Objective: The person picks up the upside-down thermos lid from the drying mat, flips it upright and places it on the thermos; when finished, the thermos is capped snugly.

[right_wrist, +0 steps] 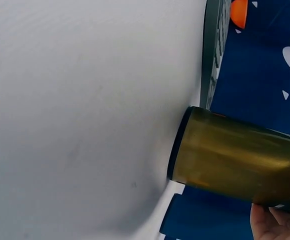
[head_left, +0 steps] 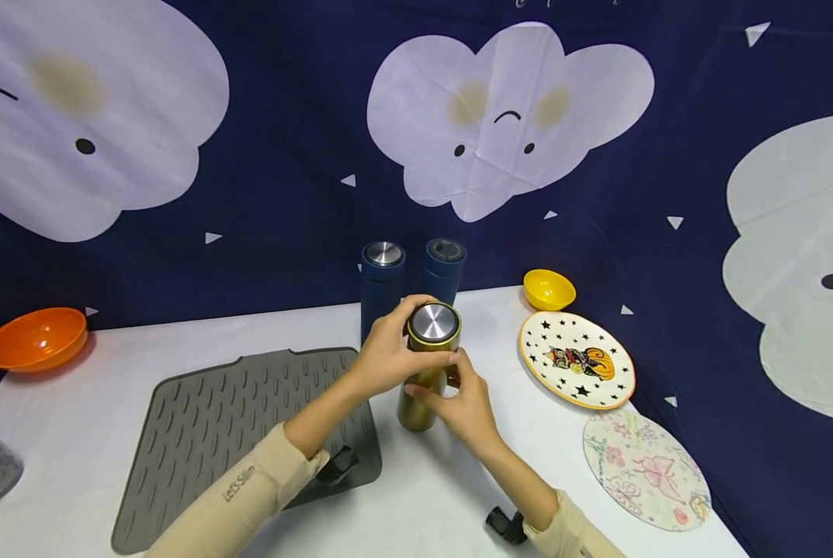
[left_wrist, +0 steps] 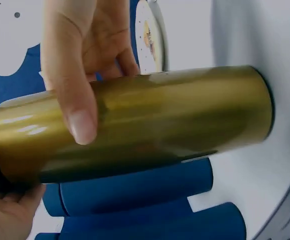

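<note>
A tall shiny gold bottle point(head_left: 426, 368) with a round silver lid point(head_left: 434, 322) is stood upright on the white table point(head_left: 95, 418), just right of the grey mat point(head_left: 235, 434) and in front of two dark blue bottles point(head_left: 383, 287). Its top is gripped by the left hand point(head_left: 388, 356), with fingers curled round it. Its middle is held by the right hand point(head_left: 468, 407), thumb pressed on the smooth side.

A tall, cylindrical gold metal flask point(head_left: 426, 364) with a glossy finish stood upright on the white table point(head_left: 109, 403), just in front of two dark blue flasks point(head_left: 383, 291). Its round brushed-silver lid point(head_left: 434, 322) sat on top, ringed by a dark band.
</note>
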Action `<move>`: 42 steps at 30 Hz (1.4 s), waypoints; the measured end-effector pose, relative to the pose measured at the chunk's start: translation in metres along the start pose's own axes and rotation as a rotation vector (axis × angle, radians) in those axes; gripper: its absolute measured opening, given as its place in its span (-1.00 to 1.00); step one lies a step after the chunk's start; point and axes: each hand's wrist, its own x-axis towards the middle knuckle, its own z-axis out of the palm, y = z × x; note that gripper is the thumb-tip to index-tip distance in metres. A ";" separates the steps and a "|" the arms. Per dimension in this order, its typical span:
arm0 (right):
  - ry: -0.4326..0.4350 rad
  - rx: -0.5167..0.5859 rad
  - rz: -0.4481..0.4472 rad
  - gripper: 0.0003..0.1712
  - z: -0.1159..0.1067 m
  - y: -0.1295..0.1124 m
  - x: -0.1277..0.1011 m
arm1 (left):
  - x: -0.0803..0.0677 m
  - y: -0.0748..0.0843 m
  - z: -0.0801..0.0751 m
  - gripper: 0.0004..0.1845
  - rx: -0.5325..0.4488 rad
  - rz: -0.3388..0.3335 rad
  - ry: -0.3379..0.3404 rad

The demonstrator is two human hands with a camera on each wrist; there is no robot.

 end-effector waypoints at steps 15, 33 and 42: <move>0.001 -0.010 -0.043 -0.31 0.000 0.001 0.000 | 0.002 -0.012 -0.007 0.02 -0.245 -0.029 -0.139; 0.001 -0.016 -0.007 -0.29 0.003 0.003 -0.001 | 0.000 -0.016 -0.001 -0.05 -0.377 0.062 -0.072; 0.009 -0.011 -0.015 -0.32 0.002 0.002 -0.001 | 0.001 -0.013 0.005 -0.12 -0.253 0.053 -0.007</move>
